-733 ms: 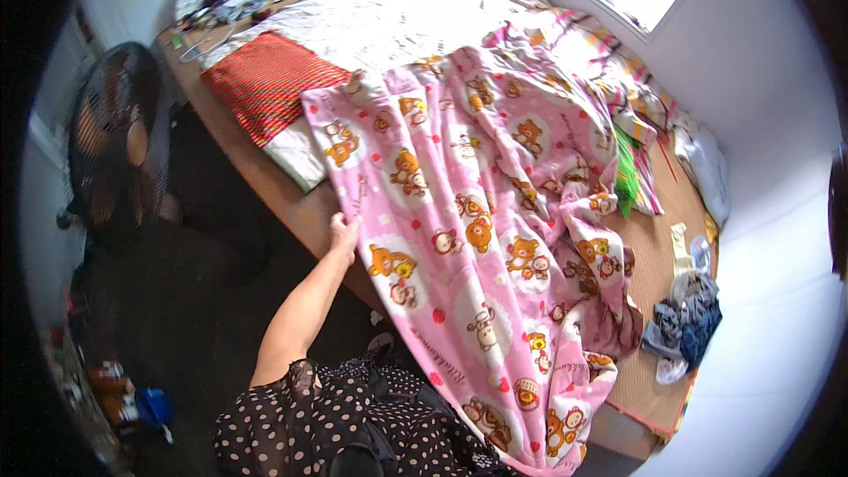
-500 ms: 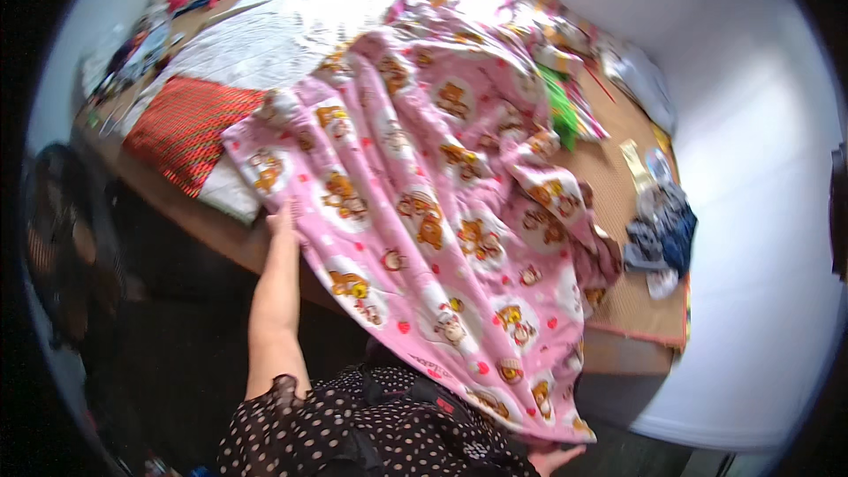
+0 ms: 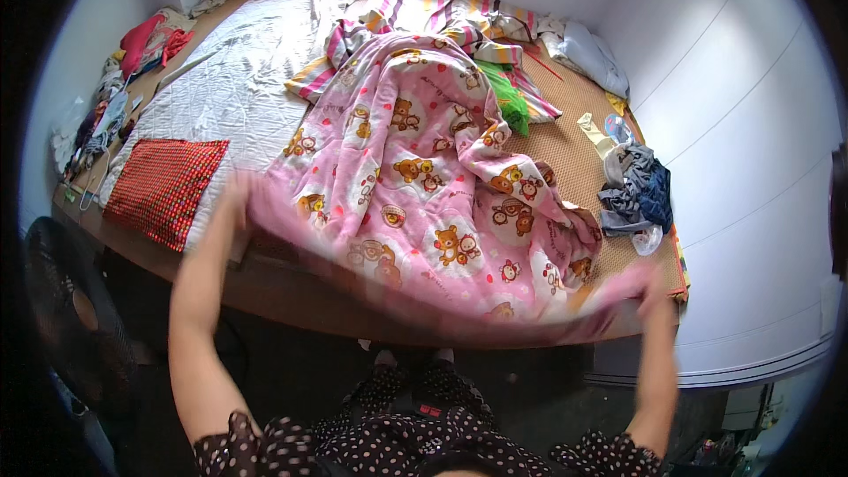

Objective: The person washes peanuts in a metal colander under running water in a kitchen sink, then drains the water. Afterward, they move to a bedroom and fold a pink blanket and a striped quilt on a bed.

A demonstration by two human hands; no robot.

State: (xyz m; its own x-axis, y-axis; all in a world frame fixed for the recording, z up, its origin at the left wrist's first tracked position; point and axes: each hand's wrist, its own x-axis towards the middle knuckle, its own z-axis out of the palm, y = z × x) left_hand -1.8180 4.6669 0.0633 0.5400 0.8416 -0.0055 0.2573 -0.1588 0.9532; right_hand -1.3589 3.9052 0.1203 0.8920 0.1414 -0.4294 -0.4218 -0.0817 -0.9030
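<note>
A pink blanket (image 3: 415, 172) printed with brown bears lies in folds over the middle of the bed. Its near edge is stretched between my two hands and smeared by motion. My left hand (image 3: 237, 193) is closed on the left corner, above the bed's front edge beside a red checked pillow (image 3: 168, 190). At the right corner, my right hand (image 3: 652, 293) grips the same edge over the bed's right front. The fingers of both hands are blurred.
A white sheet (image 3: 247, 53) covers the bed's left half. Striped bedding (image 3: 424, 4) and a green cloth (image 3: 503, 97) lie beyond the blanket. Crumpled clothes (image 3: 638, 185) rest on the woven mat (image 3: 552, 146) at right. A black fan (image 3: 75, 309) stands left; a white wall (image 3: 742, 168) rises right.
My right hand has risen from low by my body to the bed's right front, spreading the blanket's edge wide. My left hand has shifted left and up. The view has turned to face the bed.
</note>
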